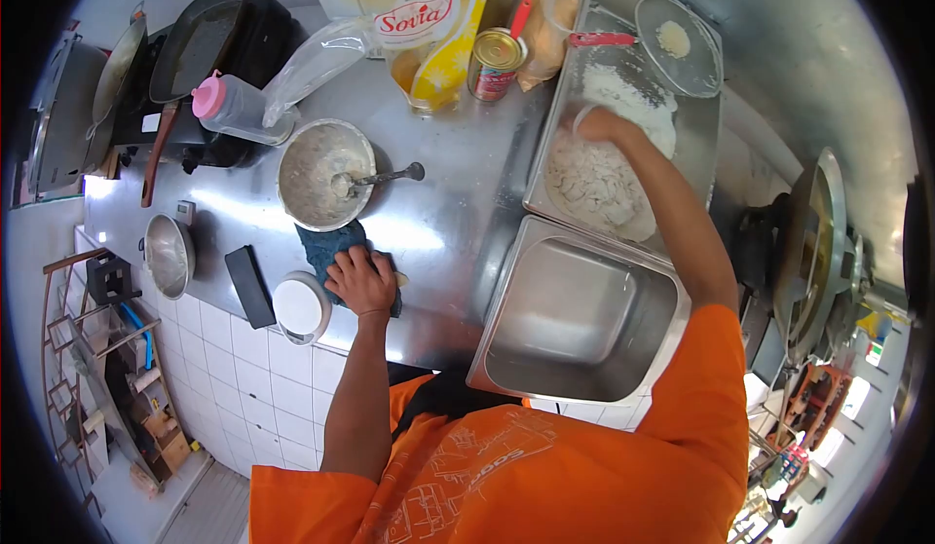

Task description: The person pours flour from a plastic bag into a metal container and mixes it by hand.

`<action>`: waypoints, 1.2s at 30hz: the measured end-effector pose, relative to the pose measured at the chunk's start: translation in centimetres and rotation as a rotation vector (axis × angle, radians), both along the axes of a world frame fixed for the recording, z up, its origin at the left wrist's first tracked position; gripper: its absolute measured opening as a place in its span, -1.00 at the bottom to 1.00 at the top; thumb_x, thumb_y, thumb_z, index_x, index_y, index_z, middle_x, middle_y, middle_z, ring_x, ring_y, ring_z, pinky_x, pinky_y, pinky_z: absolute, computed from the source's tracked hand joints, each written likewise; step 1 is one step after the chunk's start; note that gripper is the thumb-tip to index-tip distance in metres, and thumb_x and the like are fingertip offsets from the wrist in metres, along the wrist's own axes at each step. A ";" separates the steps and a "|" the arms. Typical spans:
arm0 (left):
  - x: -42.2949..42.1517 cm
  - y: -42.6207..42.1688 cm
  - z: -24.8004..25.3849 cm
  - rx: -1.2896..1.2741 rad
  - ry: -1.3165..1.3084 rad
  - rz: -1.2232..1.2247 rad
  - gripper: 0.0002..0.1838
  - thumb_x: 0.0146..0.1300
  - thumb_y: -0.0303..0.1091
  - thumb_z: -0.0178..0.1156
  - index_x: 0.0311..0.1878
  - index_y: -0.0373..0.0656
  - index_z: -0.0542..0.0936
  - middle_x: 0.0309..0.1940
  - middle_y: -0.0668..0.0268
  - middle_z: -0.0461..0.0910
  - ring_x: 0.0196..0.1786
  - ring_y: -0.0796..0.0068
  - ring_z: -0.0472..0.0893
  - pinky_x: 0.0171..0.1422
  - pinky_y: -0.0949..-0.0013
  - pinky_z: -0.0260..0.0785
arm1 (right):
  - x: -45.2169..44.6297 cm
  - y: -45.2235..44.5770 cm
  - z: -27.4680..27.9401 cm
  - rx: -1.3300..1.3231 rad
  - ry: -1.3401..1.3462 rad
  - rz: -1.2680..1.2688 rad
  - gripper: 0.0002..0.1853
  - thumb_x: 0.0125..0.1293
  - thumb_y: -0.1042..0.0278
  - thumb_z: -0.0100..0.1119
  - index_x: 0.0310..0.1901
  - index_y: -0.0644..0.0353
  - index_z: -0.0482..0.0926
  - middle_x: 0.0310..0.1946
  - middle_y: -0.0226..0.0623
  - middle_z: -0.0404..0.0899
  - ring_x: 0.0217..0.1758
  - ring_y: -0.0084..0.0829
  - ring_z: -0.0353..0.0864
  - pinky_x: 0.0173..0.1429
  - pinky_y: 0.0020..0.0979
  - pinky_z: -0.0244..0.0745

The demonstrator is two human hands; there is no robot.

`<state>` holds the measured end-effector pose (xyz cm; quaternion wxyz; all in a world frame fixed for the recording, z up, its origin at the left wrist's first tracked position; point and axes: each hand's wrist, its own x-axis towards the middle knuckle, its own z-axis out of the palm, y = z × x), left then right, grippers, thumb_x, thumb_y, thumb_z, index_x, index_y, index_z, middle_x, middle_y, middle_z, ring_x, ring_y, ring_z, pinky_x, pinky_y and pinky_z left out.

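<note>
My left hand (362, 279) lies palm down on a dark blue cloth (329, 244), its fingers spread over the fabric. The cloth rests on the steel worktop beside a metal bowl (310, 169) of pale, wet batter, with a dark-handled spoon (388, 174) leaning in it. My right hand (596, 127) reaches into a deep steel tray (538, 186) of white flour (643, 106) and floury lumps (606, 179). A white curved edge shows at its fingers. The fingertips are mostly hidden, so what they hold is unclear.
An empty steel pan (575, 300) adjoins the flour tray. A red-handled strainer (674, 42) lies across the tray's far end. Behind stand a yellow-white pouch (433, 37), a can (495, 62) and a pink-lidded jug (239, 108). A white round container (302, 305) sits near the front edge.
</note>
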<state>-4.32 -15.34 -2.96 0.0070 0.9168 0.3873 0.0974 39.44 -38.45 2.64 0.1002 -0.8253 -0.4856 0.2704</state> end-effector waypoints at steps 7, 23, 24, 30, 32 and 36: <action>0.0 0.0 0.3 -0.006 -0.024 -0.001 -0.76 0.25 -0.08 0.09 -0.26 -0.05 0.45 -0.21 0.18 0.40 -0.12 0.06 0.39 -0.04 -0.01 0.12 | -11.4 1.3 15.7 -0.764 -0.097 0.335 -0.65 0.34 0.24 0.08 0.07 0.13 0.68 0.11 0.12 0.60 0.14 0.00 0.62 0.19 -0.10 0.50; 0.0 -0.1 0.3 -0.001 -0.026 0.018 -0.78 0.22 -0.10 0.10 -0.25 -0.02 0.47 -0.22 0.21 0.40 -0.10 0.08 0.40 -0.04 0.00 0.12 | -8.0 -3.0 6.1 -0.279 -0.309 -0.393 -0.42 0.17 -0.08 0.33 -0.05 0.36 0.64 -0.13 0.15 0.68 -0.04 0.06 0.69 0.08 -0.13 0.59; -0.1 -0.2 0.4 -0.009 -0.030 0.021 -0.78 0.22 -0.10 0.10 -0.26 -0.02 0.46 -0.22 0.21 0.40 -0.11 0.08 0.40 -0.04 0.00 0.12 | -7.3 -4.2 7.2 -0.251 -0.293 -0.449 -0.40 0.20 -0.11 0.29 -0.03 0.36 0.63 -0.12 0.14 0.68 -0.03 0.08 0.68 0.09 -0.12 0.58; -0.2 0.0 0.2 0.000 -0.036 0.017 -0.78 0.23 -0.09 0.08 -0.28 -0.03 0.45 -0.23 0.21 0.40 -0.14 0.07 0.41 -0.06 0.00 0.13 | -7.1 -8.8 9.6 -0.332 -0.283 -0.364 -0.32 0.21 -0.22 0.24 -0.02 0.39 0.62 -0.12 0.21 0.66 -0.02 0.12 0.65 0.12 -0.06 0.51; 0.0 0.1 0.3 -0.001 -0.038 0.012 -0.78 0.23 -0.09 0.08 -0.28 -0.03 0.45 -0.24 0.21 0.40 -0.14 0.07 0.41 -0.07 0.00 0.13 | -9.2 -7.3 9.6 -0.424 -0.168 -0.380 -0.32 0.20 -0.22 0.24 0.03 0.36 0.60 -0.06 0.20 0.64 0.02 0.09 0.64 0.14 -0.07 0.50; -0.2 0.0 0.5 -0.094 0.081 0.047 -0.74 0.26 -0.04 0.08 -0.18 -0.01 0.47 -0.15 0.21 0.41 -0.03 0.06 0.39 0.02 -0.01 0.13 | -7.8 -5.9 1.1 -0.449 -0.033 -0.465 -0.26 0.16 -0.22 0.25 0.19 0.27 0.55 0.16 0.11 0.57 0.16 0.01 0.61 0.24 -0.11 0.49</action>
